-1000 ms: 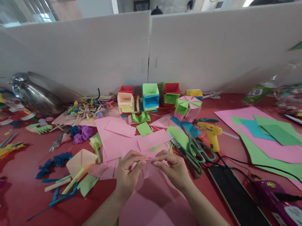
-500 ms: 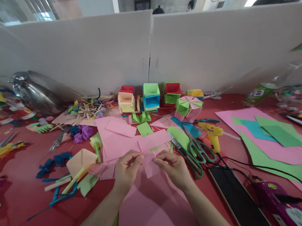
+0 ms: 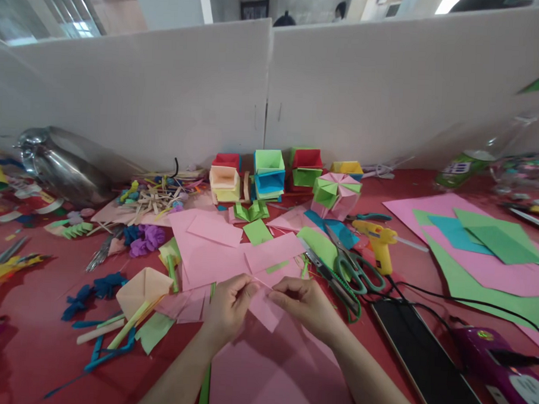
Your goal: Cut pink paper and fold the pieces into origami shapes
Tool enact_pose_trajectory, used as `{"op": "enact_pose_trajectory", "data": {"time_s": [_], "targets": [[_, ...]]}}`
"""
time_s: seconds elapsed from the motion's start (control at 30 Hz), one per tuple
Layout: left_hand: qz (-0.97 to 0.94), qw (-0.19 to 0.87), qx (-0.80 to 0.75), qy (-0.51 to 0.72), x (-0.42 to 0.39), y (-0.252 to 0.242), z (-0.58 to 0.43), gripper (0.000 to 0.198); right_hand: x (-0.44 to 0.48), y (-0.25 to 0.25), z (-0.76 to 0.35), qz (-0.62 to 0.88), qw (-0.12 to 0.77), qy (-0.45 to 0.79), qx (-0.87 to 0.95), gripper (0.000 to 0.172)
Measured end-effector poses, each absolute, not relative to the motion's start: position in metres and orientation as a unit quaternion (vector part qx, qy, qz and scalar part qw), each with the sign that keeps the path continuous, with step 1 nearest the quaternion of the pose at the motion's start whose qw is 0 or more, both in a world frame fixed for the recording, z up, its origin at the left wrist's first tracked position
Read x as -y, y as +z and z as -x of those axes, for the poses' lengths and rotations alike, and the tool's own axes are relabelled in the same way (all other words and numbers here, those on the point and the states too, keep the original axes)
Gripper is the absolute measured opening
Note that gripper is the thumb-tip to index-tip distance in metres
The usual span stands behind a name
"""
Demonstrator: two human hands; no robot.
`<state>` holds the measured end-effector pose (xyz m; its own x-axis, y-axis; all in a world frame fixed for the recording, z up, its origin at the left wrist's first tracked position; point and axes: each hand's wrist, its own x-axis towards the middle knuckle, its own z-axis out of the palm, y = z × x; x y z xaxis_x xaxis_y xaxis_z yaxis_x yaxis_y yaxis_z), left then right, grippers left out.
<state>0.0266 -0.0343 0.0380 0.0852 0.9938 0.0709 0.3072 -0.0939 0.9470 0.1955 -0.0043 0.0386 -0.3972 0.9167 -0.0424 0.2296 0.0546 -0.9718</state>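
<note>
Between my two hands hangs a small piece of pink paper, its upper edge pinched from both sides. My left hand is closed, thumb against forefinger, at the paper's left corner. On the opposite side my right hand pinches the top edge near the right corner. Below them lies a large pink sheet. Just beyond my fingers are a pink strip and another pink sheet. A box cutter and green-handled scissors lie right of my right hand.
Folded paper boxes stand along the white partition. To the right are a yellow glue gun, a dark phone, a purple power strip and cables. A metal jug, blue paper pieces and sticks are on the left.
My right hand has come closer to my left, its fingers sliding left along the paper's top edge. The small pink paper has turned, its lower corner now further right and lower.
</note>
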Motion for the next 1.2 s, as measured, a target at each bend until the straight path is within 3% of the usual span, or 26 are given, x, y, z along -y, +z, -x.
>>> {"op": "enact_pose_trajectory", "data": {"time_s": [0.27,0.47,0.67,1.2], "targets": [[-0.591,0.473,-0.521,0.395,0.032,0.036,-0.022,0.032,0.004,0.036,-0.197,0.444,0.311,0.527,0.655,0.021],[-0.563,0.458,-0.549,0.414,0.031,0.031,-0.02,0.033,0.004,0.034,-0.192,0.447,0.318,0.532,0.645,0.028],[-0.568,0.479,-0.541,0.394,0.029,0.029,-0.02,0.027,0.004,0.031,-0.195,0.443,0.318,0.53,0.65,0.021],[-0.535,0.466,-0.559,0.43,0.027,0.024,-0.024,0.032,0.004,0.029,-0.188,0.45,0.375,0.566,0.581,0.031]]}}
